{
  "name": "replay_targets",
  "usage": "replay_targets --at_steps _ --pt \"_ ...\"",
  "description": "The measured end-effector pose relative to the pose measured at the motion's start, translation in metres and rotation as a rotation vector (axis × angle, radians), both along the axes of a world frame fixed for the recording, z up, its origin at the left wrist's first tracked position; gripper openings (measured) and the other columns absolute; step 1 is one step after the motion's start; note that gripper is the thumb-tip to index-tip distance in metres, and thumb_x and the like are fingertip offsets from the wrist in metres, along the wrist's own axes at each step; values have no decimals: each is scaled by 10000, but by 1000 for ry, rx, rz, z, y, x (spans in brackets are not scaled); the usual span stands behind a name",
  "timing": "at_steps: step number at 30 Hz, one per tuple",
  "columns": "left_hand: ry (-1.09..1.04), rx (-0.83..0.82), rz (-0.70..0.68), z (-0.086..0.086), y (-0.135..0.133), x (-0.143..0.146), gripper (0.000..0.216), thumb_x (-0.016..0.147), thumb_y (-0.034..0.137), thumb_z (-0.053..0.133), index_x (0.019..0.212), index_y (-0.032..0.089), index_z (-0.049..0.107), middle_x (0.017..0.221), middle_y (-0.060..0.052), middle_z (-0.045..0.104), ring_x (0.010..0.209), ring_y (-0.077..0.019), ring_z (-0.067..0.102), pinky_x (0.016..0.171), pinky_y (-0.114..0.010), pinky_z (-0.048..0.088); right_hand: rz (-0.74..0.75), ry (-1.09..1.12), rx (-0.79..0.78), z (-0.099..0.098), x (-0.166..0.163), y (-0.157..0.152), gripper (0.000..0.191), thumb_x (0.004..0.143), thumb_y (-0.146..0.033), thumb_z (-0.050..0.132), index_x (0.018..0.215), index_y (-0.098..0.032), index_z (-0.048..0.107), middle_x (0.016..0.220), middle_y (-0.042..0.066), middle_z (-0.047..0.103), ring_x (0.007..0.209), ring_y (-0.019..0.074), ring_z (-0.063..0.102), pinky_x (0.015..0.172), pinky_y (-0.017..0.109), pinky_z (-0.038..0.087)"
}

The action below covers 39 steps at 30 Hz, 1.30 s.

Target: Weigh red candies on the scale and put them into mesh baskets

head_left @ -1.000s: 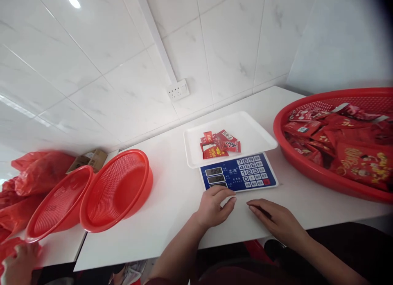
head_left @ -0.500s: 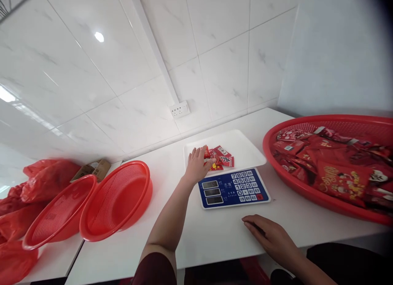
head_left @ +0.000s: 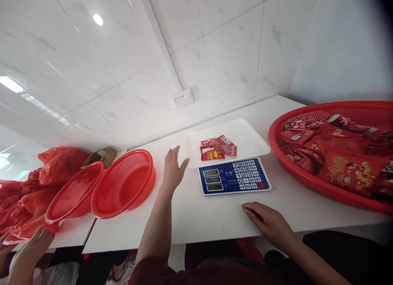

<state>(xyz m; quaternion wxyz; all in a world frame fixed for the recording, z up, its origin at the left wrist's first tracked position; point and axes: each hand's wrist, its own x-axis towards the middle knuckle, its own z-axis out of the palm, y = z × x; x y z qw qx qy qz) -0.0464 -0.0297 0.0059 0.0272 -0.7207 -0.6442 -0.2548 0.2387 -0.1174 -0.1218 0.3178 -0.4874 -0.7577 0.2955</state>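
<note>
My left hand (head_left: 172, 170) hovers open with fingers spread above the white table (head_left: 196, 211), between a red mesh basket (head_left: 124, 188) and the scale. It holds nothing. My right hand (head_left: 268, 225) lies flat on the table near the front edge, just in front of the scale, fingers stretched out. The blue-panelled scale (head_left: 235, 179) carries a white tray (head_left: 251, 137) with a few red snack packets (head_left: 217, 147) on it.
A big red basket (head_left: 310, 182) full of red packets fills the right side. A second red mesh basket (head_left: 72, 195), red plastic bags (head_left: 46, 174) and a cardboard box (head_left: 101, 157) lie at the left. Another person's hand (head_left: 29, 252) shows at the lower left. A wall socket (head_left: 183, 98) is behind.
My left hand went from the scale's front up to the packets on the tray, then drew back left and now hovers open beside the tray. My right hand stayed flat.
</note>
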Motion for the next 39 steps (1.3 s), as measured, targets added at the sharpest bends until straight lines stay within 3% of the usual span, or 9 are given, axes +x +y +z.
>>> replay_targets --at_steps 5,10,19,21,24,30,33,36,39 --pt "239 -174 517 0 -46 -70 610 892 447 425 1403 139 299 1427 -198 365 1336 -376 279 1036 -564 258 14 -30 -7 -2 1 0 327 901 -444 372 934 -264 643 931 25 694 841 196 652 732 318 525" --pt "186 -396 604 0 -57 -90 607 910 472 340 1428 177 231 1211 -175 588 1053 -338 578 784 -450 471 17 -47 0 -5 1 0 339 897 -452 371 945 -262 648 949 22 697 858 197 654 745 320 524" --pt "213 -362 388 -4 -20 -57 592 916 476 350 1433 221 214 1194 -144 600 1024 -298 601 735 -378 482 -40 -62 51 -5 -1 0 347 884 -455 380 919 -247 655 915 21 706 824 187 666 711 297 535" --pt "219 -317 347 -5 -12 -48 592 915 463 372 1427 201 232 1239 -153 572 1114 -306 552 836 -418 459 -49 -67 65 -4 -1 0 341 884 -453 383 909 -249 655 903 21 707 810 184 668 700 291 537" --pt "234 -157 250 -7 1 -25 592 910 472 394 1406 164 289 1398 -165 423 1327 -322 323 1043 -486 287 -51 -72 80 -4 -1 0 328 886 -446 391 908 -253 655 897 18 708 798 180 671 683 280 541" --pt "166 -216 -343 3 37 42 713 849 656 337 1425 246 244 1530 -104 172 1415 -281 50 1117 -470 161 -54 -64 97 -8 -1 1 304 876 -441 424 912 -255 661 903 15 710 795 178 675 682 273 548" --pt "208 -293 -509 8 61 68 821 772 745 359 1435 285 204 1539 -94 129 1413 -303 -6 1114 -522 87 -57 -52 97 -10 -1 2 295 873 -438 433 912 -257 663 912 10 710 801 174 675 693 267 547" --pt "296 -382 -561 8 82 81 910 702 789 406 1440 314 165 1532 -85 150 1408 -325 22 1093 -568 63 -61 -48 78 -11 -1 1 290 864 -440 444 899 -256 666 912 11 711 793 173 676 682 260 547" --pt "335 -419 -571 4 97 83 895 691 779 436 1429 330 201 1471 -92 280 1342 -329 250 1056 -531 209 -81 -25 78 -13 -2 1 298 866 -445 440 895 -254 666 916 18 709 794 176 672 681 261 544"
